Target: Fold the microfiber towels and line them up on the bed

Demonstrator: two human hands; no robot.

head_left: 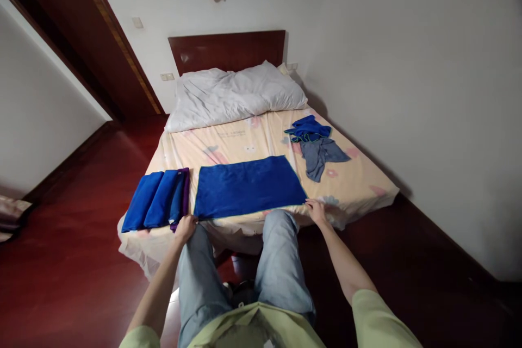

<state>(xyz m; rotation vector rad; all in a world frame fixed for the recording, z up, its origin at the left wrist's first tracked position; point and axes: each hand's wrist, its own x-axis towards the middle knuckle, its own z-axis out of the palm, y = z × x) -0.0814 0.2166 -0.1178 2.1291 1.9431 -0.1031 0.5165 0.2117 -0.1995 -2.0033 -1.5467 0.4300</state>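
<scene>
A blue towel (249, 187) with thin green edging lies spread flat on the bed, close to its front edge. My left hand (186, 228) pinches the towel's near left corner. At the near right corner, my right hand (315, 211) grips the edge between thumb and fingers. Left of the spread towel, several folded towels (159, 198) lie side by side, blue ones with a purple one at the right. Further back on the right, a crumpled blue towel (310, 128) touches a crumpled grey cloth (320, 157).
The bed (232, 141) has a pale patterned sheet that hangs over the front. A white quilt (240, 92) is heaped against the dark wooden headboard (228, 49). My knees are against the bed's front edge. A wall (408, 92) stands on the right.
</scene>
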